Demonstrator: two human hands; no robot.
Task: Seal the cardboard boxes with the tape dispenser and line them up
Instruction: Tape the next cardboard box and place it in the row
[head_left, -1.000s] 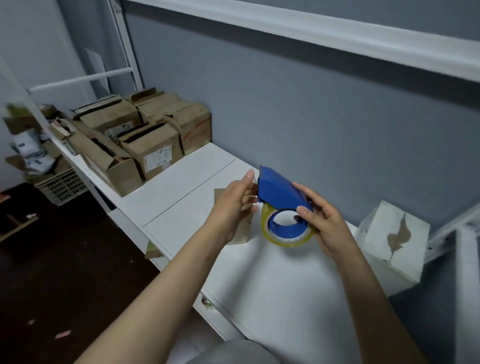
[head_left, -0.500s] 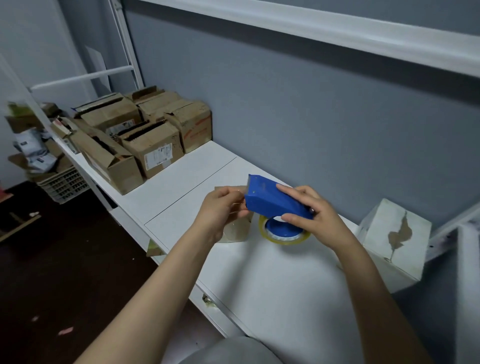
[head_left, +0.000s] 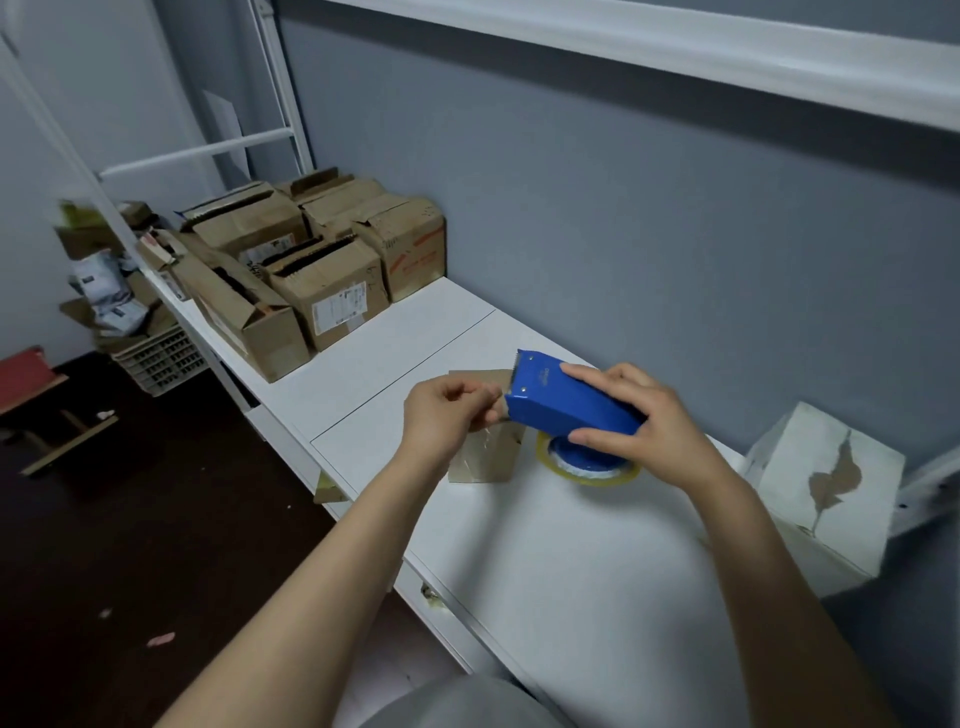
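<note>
Upper left of frame: at least five cardboard boxes (head_left: 332, 296), overlap preventing a firmer count; one plastic crate (head_left: 156, 358) below them. Centre: one blue tape dispenser (head_left: 566, 400), one tape roll (head_left: 587, 470), one flat cardboard piece (head_left: 488, 457). Right edge: one white box (head_left: 821, 488).

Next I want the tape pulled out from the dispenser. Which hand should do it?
Left. The left hand has its fingers at the blade, seemingly pinching the tape end; the right hand grips the tape dispenser.
</note>
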